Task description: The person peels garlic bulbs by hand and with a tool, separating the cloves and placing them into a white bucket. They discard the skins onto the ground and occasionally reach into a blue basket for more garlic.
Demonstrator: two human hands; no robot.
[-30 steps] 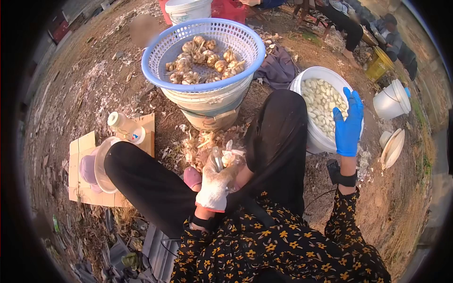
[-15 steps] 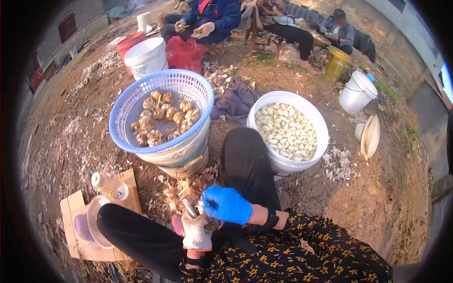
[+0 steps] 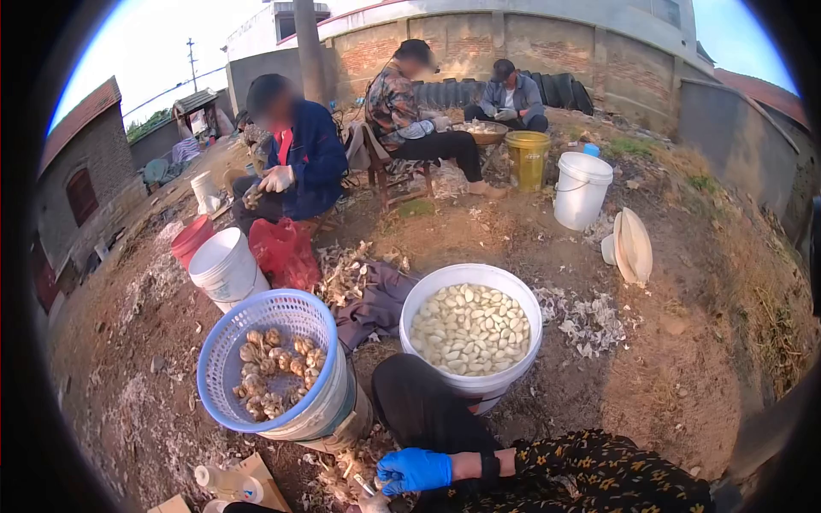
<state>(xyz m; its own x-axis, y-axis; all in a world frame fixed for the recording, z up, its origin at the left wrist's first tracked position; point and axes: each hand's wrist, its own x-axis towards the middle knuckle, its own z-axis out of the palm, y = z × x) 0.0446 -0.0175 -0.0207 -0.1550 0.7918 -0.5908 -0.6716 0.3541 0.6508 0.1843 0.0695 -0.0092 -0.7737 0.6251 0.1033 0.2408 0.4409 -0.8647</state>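
one pale papery garlic bulb, blue-gloved right hand fingers pinching it, left hand grip unclear

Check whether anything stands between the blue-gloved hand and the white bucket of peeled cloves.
Yes: the person's own bent knee in black rises between the right hand and the white bucket. The bucket's top is open, with nothing over the cloves.

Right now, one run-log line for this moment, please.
right hand: blue glove, curled against left hand at frame edge | blue basket: whole garlic bulbs | white bucket: peeled cloves | held item: unclear
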